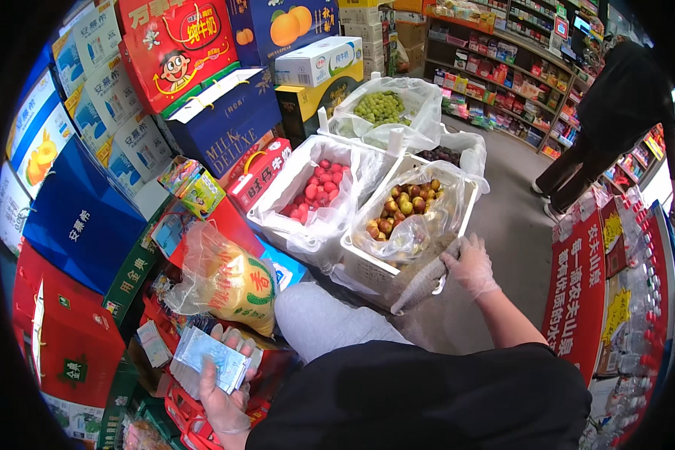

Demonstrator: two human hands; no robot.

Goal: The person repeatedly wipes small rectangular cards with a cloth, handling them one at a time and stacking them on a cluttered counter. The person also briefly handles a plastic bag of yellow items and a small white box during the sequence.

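My left hand [225, 382], in a clear thin glove, holds a small stack of light-blue packets [214, 357] at the lower left. On the right, my right hand [472, 267], gloved the same way, grips a grey-brown cloth [424, 273] draped over the near right corner of a white plastic crate [365, 261]. Brown and green jujubes [408, 202] lie in that crate under clear plastic. To its left, a lined crate [264, 216] holds pink-red round fruit [320, 188]. Green grapes [379, 108] and dark grapes [441, 156] stand behind in lined crates.
Gift cartons [225, 124] and milk boxes are stacked along the left. A yellow plastic sack [239, 281] stands beside my grey-clad knee [326, 320]. Shelves of goods [495, 73] line the back. A person in dark clothes [613, 112] stands at the right, behind bottled water [635, 281].
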